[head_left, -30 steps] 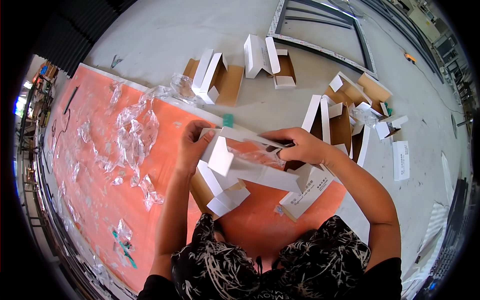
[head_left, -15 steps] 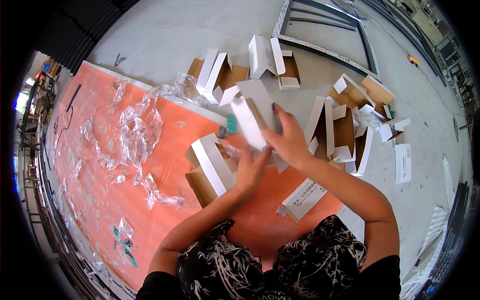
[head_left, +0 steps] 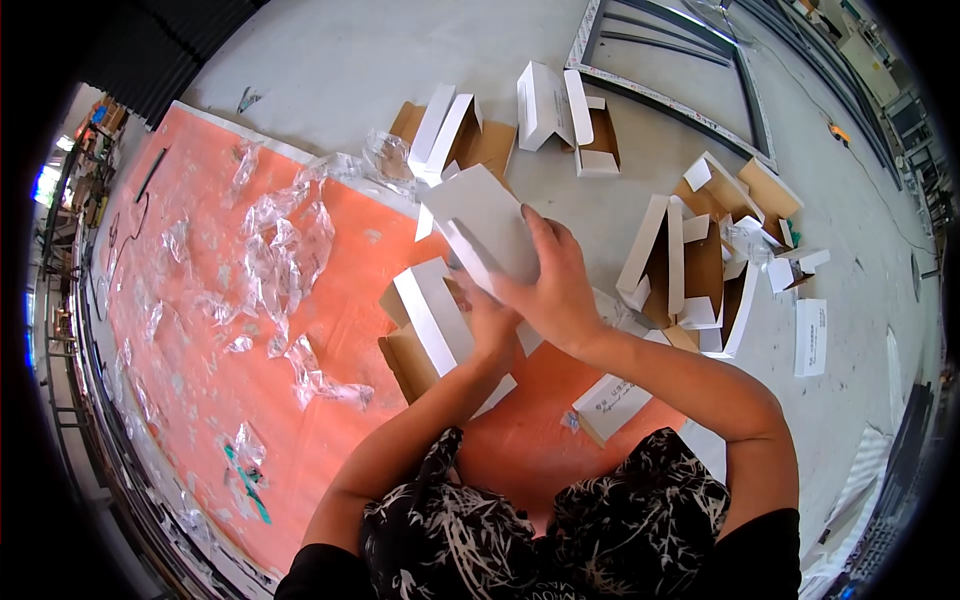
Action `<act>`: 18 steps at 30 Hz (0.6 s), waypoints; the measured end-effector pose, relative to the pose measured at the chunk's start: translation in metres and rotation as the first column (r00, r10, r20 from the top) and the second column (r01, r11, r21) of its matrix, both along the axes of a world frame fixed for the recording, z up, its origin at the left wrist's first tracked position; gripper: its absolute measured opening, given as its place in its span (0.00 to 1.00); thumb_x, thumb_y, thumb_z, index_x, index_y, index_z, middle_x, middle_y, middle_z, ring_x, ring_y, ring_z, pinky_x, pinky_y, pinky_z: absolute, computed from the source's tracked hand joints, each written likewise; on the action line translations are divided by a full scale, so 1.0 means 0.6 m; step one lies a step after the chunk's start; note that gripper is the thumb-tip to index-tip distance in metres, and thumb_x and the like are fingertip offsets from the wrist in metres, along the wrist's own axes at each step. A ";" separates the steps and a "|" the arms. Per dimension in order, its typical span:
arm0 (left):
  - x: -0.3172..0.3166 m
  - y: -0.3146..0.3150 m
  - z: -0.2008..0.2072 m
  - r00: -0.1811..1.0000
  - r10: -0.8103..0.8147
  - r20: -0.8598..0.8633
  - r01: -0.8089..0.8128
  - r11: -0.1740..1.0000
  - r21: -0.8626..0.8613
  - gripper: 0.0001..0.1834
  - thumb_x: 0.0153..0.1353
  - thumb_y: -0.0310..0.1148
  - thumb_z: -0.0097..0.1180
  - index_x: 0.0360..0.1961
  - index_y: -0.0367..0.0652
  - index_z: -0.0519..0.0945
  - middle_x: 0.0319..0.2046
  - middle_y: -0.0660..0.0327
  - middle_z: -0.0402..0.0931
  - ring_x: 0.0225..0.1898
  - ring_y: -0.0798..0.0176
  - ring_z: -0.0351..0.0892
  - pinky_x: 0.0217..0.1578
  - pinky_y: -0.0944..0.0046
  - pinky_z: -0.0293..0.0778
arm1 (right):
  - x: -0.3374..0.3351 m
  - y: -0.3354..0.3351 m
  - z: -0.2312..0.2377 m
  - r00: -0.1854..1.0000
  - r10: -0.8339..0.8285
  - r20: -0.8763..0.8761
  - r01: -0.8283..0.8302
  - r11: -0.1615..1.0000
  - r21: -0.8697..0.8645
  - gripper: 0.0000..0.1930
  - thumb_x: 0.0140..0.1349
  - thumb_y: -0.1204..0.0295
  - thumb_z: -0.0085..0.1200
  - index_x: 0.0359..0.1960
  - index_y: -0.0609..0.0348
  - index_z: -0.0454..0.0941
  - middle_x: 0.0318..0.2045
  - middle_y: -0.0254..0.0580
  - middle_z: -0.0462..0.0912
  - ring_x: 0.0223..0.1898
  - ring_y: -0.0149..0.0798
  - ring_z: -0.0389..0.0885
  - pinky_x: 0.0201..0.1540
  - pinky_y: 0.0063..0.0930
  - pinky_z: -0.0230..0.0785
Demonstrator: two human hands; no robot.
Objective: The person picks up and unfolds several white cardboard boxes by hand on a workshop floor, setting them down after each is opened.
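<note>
Counting several opened boxes on the grey floor, we saw the right hand gripping a white carton by the edge of the orange sheet, but could not tell how the left hand held or whether anything remained inside.

Dark lettering, partly in slanted script, runs across a white box below and right of the right hand's fingers. Well right of them, a flat white carton bears small print; beyond them, a grey frame carries tiny marks.
</note>
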State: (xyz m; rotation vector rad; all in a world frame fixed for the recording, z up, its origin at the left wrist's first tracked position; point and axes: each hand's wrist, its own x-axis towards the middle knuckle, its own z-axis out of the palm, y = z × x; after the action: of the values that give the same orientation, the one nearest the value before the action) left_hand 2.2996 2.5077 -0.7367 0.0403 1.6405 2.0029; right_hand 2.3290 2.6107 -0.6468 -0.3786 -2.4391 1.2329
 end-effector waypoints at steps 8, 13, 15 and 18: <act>-0.005 -0.016 0.098 0.980 -0.118 0.160 0.146 0.974 -0.174 0.35 0.61 0.32 0.52 0.67 0.55 0.51 0.48 0.59 0.68 0.46 0.67 0.74 0.41 0.69 0.74 | -0.001 0.032 -0.003 0.992 -0.094 0.082 0.102 0.988 -0.112 0.41 0.48 0.56 0.62 0.61 0.68 0.60 0.52 0.62 0.67 0.53 0.57 0.67 0.55 0.42 0.63; -0.019 -0.040 0.040 0.888 -0.127 0.443 0.173 0.983 -0.065 0.24 0.62 0.35 0.53 0.58 0.46 0.65 0.47 0.59 0.71 0.44 0.64 0.76 0.43 0.66 0.74 | 0.005 0.010 0.016 0.997 -0.047 -0.054 0.051 0.995 0.085 0.40 0.48 0.59 0.63 0.60 0.67 0.61 0.53 0.60 0.67 0.54 0.57 0.67 0.56 0.41 0.63; -0.013 -0.041 0.031 0.839 -0.089 0.536 0.121 0.992 -0.023 0.20 0.62 0.35 0.54 0.54 0.43 0.69 0.47 0.59 0.71 0.44 0.62 0.76 0.45 0.65 0.74 | 0.010 0.007 0.012 0.997 -0.024 -0.077 0.034 0.991 0.128 0.39 0.48 0.60 0.64 0.60 0.66 0.62 0.53 0.59 0.68 0.54 0.56 0.68 0.57 0.40 0.63; -0.003 -0.034 0.032 0.900 -0.172 0.400 0.138 0.984 0.113 0.22 0.62 0.32 0.54 0.56 0.40 0.65 0.50 0.58 0.70 0.50 0.61 0.74 0.48 0.62 0.73 | 0.009 0.009 -0.001 0.999 -0.013 -0.041 0.019 0.990 0.139 0.40 0.48 0.59 0.64 0.60 0.67 0.62 0.53 0.60 0.68 0.54 0.57 0.68 0.56 0.41 0.63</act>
State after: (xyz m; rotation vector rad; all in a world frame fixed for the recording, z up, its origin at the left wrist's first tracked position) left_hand 2.2979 2.4872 -0.7172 -0.2000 1.2487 1.8069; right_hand 2.3344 2.6162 -0.6474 -0.3292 -2.4653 1.0452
